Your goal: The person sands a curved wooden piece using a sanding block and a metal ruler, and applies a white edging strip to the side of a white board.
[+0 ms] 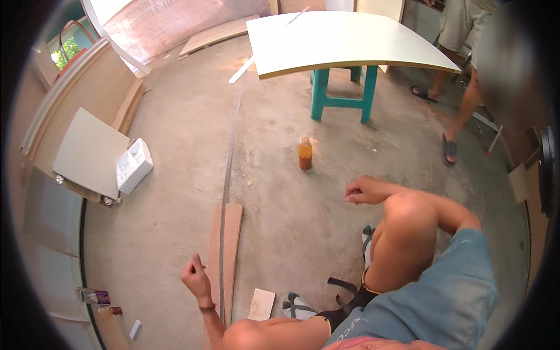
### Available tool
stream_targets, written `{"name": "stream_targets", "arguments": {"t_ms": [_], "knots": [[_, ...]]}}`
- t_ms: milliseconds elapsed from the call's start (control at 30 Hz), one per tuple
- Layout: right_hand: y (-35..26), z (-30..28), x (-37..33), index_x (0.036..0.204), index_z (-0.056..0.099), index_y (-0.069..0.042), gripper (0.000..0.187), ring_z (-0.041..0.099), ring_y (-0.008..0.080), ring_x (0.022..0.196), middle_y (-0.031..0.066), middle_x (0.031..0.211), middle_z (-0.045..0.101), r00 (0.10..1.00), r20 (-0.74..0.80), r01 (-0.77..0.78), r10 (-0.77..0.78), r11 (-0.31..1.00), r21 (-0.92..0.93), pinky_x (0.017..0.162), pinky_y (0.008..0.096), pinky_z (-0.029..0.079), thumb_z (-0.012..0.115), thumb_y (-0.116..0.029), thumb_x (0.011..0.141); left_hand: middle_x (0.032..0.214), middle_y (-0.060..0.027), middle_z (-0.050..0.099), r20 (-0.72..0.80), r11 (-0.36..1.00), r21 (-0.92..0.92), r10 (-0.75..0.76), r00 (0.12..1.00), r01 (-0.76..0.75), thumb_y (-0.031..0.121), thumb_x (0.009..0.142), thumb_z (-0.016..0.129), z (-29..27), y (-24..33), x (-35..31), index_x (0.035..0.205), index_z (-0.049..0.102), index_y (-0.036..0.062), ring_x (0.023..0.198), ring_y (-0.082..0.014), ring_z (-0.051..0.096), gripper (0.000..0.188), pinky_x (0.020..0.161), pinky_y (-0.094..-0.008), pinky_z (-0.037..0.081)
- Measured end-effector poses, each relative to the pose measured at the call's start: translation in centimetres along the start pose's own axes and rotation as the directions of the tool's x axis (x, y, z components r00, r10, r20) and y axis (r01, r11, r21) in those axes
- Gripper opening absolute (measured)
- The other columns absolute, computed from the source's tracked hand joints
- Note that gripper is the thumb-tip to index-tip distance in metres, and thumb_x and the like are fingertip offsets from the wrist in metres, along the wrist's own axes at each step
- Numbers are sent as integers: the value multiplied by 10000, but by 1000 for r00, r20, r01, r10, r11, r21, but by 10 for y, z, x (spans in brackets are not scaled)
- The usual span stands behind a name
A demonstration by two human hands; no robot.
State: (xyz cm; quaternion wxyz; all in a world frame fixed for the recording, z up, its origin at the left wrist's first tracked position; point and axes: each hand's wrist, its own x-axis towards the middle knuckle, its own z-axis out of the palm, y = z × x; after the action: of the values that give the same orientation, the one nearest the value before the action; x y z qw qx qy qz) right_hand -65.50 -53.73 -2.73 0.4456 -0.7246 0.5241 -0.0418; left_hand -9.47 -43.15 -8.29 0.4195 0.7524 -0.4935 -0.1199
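Observation:
My left hand (197, 280), a dark band on its wrist, is raised at the lower left with its fingers curled in. I see nothing in it. Just right of it, a long thin dark strip (226, 186) runs away across a reddish wooden plank (233, 230) and the floor. Over by my right knee, my right hand (363, 190) hangs with bent fingers drawn together, and no object shows in them. The nearest thing ahead of it is a bottle of orange-brown liquid (305, 156), upright on the floor.
A white board (332, 38) rests on a teal plastic stool (343, 101) at the back. A person in sandals (450, 147) stands at the right. To the left are a white foam box (133, 166) and leaning panels (87, 153). A small wood piece (262, 304) lies near my foot.

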Motion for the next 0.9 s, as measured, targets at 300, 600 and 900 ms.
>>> {"name": "stream_targets", "arguments": {"t_ms": [300,600,900], "knots": [[13,-44,-67,1422,546,76,650,520,352,1385,242,1451,574,867,-45,169,-497,207,964,1192,471,342,430,-466,1081,1290,-148,605,380,898,-437,243,892,-59,322,947,759,89,294,146,1560,338,51,1013,-188,674,792,820,-308,577],[116,-83,-88,1093,725,27,316,658,163,904,93,1014,743,886,-460,353,46,577,737,852,328,508,618,-261,1020,1379,-210,530,304,812,-574,87,949,109,362,890,822,194,403,209,1562,220,-28,1154,-275,637,983,903,-382,609],[11,-183,58,1062,765,31,303,636,101,788,53,877,738,504,-856,692,116,538,481,713,261,510,757,-248,944,1340,-162,570,297,904,-415,32,954,99,449,905,783,198,405,213,1532,328,-6,1118,-226,642,898,854,-352,592]]}}
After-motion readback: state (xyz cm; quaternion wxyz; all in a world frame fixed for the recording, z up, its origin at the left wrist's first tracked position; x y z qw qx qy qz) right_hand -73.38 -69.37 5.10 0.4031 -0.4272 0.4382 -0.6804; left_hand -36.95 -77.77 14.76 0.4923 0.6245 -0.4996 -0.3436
